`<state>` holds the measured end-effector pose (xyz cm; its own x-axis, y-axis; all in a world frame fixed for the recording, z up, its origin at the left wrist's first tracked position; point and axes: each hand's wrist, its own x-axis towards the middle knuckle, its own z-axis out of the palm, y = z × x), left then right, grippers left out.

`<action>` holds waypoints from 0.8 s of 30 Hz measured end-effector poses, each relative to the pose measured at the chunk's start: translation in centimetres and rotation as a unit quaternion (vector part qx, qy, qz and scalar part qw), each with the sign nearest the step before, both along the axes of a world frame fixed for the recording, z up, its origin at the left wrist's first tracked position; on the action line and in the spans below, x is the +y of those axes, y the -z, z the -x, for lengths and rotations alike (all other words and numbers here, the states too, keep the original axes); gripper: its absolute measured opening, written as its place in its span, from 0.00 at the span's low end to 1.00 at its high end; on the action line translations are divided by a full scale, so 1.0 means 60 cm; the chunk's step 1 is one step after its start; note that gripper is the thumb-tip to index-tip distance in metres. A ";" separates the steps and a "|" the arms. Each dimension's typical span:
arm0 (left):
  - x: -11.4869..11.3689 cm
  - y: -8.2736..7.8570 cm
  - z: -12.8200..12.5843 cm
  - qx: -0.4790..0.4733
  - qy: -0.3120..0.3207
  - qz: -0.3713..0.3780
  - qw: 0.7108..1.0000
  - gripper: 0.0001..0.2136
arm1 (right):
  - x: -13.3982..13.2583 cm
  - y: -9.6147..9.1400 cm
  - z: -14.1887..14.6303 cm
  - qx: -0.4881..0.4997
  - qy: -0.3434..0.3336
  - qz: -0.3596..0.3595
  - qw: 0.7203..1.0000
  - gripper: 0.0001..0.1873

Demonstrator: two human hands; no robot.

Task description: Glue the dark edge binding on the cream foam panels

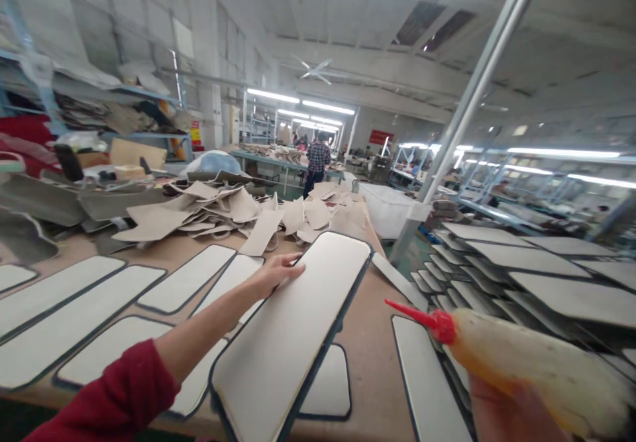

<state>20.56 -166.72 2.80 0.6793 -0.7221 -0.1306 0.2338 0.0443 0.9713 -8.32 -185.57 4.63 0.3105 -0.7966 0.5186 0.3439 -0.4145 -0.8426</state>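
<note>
My left hand [276, 271], in a red sleeve, grips the left edge of a long white panel with a dark rim [293, 336], which is raised and tilted above the table. My right hand [501, 409], at the bottom right, is closed round a squeeze bottle of yellowish glue [541, 366]. Its red nozzle [415, 315] points left, toward the panel. Other white dark-rimmed panels [74, 316] lie flat on the brown table [370, 336], under and beside the raised one.
A heap of beige cut pieces [238, 213] covers the far part of the table. Stacks of panels [527, 263] fill the racks to the right, behind a slanted metal post [462, 120]. A person in a checked shirt [317, 164] stands far back. Shelves [99, 117] stand at the left.
</note>
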 end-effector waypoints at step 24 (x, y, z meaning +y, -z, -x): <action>0.003 -0.015 0.131 -0.099 -0.017 -0.113 0.989 0.37 | 0.026 0.020 0.052 -0.167 -0.075 -0.213 0.960 0.38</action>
<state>12.71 -166.55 3.67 0.7315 -0.6658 -0.1469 0.0396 -0.1736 0.9840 -11.45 -184.00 3.41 0.3115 -0.9174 0.2476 0.6538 0.0179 -0.7565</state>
